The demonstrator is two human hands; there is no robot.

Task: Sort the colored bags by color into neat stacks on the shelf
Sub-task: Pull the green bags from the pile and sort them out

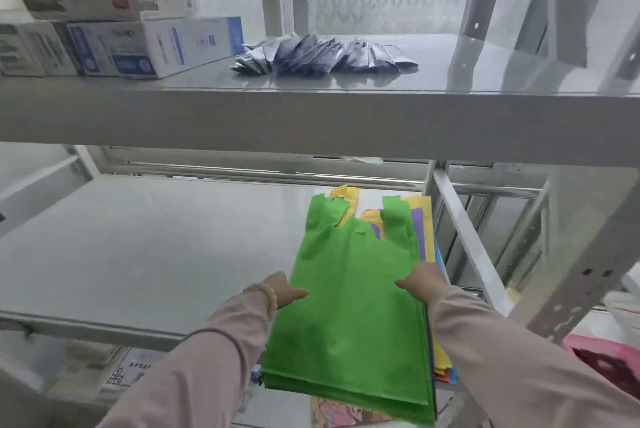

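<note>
On lower shelf (156, 247) | green bags (353, 316) flat atop multicolor pile (427, 230) | L hand (285, 289) + R hand (420, 282): grip pinches side edges

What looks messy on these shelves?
The bag pile on the lower shelf: green bags on top, but yellow, purple and blue ones poke out unevenly underneath, and it overhangs the shelf's front edge. On the upper shelf, dark packets lie in a tumbled heap.

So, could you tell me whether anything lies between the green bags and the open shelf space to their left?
Nothing visible does. The left hand and right hand grip the green bags atop the mixed pile; the shelf leftward shows bare surface.
</note>
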